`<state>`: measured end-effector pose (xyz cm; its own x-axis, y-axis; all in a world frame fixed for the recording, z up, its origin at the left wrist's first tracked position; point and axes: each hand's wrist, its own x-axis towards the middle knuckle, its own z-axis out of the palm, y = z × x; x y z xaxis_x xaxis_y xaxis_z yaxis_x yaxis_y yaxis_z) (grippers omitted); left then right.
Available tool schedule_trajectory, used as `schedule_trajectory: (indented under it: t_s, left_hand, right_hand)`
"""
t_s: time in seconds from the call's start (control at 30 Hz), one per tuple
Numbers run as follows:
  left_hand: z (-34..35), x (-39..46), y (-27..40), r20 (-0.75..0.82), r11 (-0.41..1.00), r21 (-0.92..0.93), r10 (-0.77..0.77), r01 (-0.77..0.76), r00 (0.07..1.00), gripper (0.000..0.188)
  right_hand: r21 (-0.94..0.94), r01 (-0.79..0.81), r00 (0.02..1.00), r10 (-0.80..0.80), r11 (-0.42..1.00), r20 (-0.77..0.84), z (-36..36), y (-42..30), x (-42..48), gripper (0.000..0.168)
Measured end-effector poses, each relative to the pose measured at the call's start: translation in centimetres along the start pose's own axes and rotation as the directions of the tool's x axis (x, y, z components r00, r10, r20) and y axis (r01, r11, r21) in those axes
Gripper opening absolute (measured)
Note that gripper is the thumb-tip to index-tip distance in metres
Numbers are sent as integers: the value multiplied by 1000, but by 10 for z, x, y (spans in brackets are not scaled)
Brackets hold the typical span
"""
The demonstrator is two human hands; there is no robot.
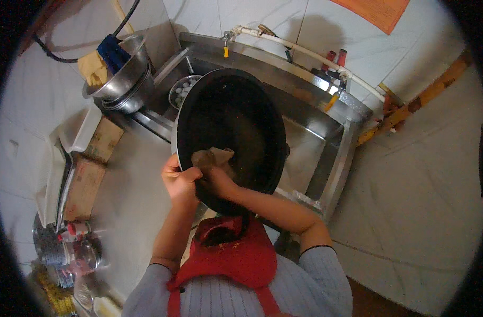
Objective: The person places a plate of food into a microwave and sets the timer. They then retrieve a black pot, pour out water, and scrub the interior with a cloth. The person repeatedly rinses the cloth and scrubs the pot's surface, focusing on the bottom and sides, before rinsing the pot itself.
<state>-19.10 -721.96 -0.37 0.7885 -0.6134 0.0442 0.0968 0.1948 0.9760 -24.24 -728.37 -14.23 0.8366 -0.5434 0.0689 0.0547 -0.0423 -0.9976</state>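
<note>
A large round pan with a dark inside point(233, 115) is tilted up in front of me, over the stainless steel sink. My left hand point(180, 178) grips its rim on the left, thumb over the edge. Inside the pan, my right hand point(221, 182) presses a light brown cloth point(213, 157) against the lower part of the inner wall. The hand is slightly blurred, and the cloth hides some of its fingers. Part of the pan's pale outer side shows along the left rim.
The steel sink point(340, 162) has two yellow-handled taps, one of them a tap point(226, 45) at the back. A strainer bowl point(182, 93) with white pieces sits in its left basin. Stacked steel bowls point(124, 79) hold cloths. Cardboard boxes point(83, 190) and plastic trays point(51, 182) stand left.
</note>
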Motion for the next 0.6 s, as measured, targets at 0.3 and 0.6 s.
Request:
schedule_trajectory:
  t_s: [0.3,0.6]
  left_hand:
    - [94,54,-37,78,904,351,230,-242,970,24]
    - [146,52,-32,241,619,656,370,-431,897,12]
  right_hand:
    - [293,76,994,-96,953,55,-80,14,78,31]
    - [724,-158,959,-70,672,275,-115,4,80,23]
